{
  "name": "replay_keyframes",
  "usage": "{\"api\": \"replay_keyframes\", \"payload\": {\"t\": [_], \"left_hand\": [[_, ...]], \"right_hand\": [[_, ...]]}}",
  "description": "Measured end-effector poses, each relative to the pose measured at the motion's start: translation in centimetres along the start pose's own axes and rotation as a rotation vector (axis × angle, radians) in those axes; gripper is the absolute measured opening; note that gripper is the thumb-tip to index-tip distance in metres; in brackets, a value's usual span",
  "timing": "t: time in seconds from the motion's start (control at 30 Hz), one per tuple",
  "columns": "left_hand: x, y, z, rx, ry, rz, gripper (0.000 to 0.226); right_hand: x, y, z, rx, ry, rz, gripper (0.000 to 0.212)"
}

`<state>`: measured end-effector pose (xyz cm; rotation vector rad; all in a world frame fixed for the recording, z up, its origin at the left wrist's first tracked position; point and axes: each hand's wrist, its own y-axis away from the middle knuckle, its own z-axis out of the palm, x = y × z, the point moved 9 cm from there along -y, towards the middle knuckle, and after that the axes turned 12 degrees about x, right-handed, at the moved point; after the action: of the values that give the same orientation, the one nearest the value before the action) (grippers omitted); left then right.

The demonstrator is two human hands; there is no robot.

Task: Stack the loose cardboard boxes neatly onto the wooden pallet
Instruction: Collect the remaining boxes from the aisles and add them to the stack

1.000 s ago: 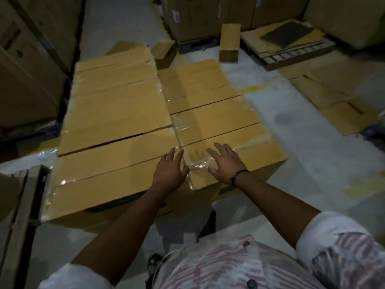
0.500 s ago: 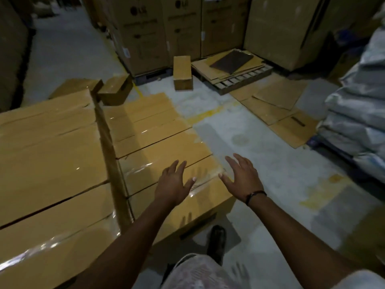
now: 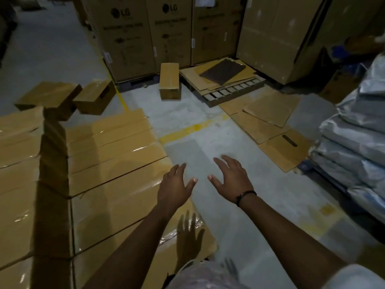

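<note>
A stack of taped cardboard boxes (image 3: 108,163) fills the left of the head view, with a taller tier (image 3: 18,184) at the far left. Three loose boxes lie on the floor beyond: one standing on end (image 3: 169,80) and two side by side (image 3: 94,97) (image 3: 49,97). My left hand (image 3: 176,186) hovers with spread fingers over the stack's right edge, holding nothing. My right hand (image 3: 231,180), a dark band on its wrist, hangs open above the bare floor. The pallet under the stack is hidden.
Tall printed cartons (image 3: 150,32) wall off the back. A wooden pallet (image 3: 233,90) with flat cardboard sheets lies ahead to the right, and more flattened cardboard (image 3: 268,126) covers the floor. Wrapped grey bundles (image 3: 358,138) are stacked at the right. Grey floor with a yellow line (image 3: 187,130) lies between.
Both hands have lifted off the nearest stacked box. My view has turned right and risen, so the hands now hang over the stack's edge and the floor.
</note>
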<state>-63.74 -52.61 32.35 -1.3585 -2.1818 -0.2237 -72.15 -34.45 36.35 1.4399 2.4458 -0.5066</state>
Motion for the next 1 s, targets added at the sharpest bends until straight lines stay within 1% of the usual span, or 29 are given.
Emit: {"api": "replay_keyframes", "payload": {"t": [0.1,0.3,0.47,0.6,0.7,0.77,0.87,1.0], "left_hand": [[1.1,-3.4,2.3,-0.023,-0.018,-0.041,0.075],[5.7,-10.0,7.8,0.009,-0.009,-0.084,0.070],[8.2,-14.6,14.2,0.013,-0.037,-0.242,0.072],[12.7,-18.0,16.7,0.067,-0.055,-0.312,0.072],[16.3,-20.9,17.3,0.127,-0.049,-0.359,0.075],[18.3,-22.8,17.6,0.156,-0.063,-0.368,0.075],[20.5,-26.1,18.2,0.157,-0.107,-0.365,0.073],[22.1,-32.4,18.6,0.198,-0.121,-0.364,0.073]], "right_hand": [[1.8,-3.8,0.5,-0.014,-0.031,-0.002,0.067],[7.7,-10.2,2.6,-0.078,-0.073,-0.029,0.066],[14.0,-16.6,4.5,-0.176,-0.108,-0.089,0.067],[18.0,-22.2,2.5,-0.197,-0.106,-0.192,0.068],[20.7,-26.8,0.0,-0.202,-0.122,-0.247,0.067],[22.3,-30.1,-1.5,-0.189,-0.132,-0.271,0.066],[23.8,-34.6,-3.1,-0.169,-0.166,-0.273,0.066],[25.2,-40.8,-3.0,-0.170,-0.188,-0.305,0.066]]}}
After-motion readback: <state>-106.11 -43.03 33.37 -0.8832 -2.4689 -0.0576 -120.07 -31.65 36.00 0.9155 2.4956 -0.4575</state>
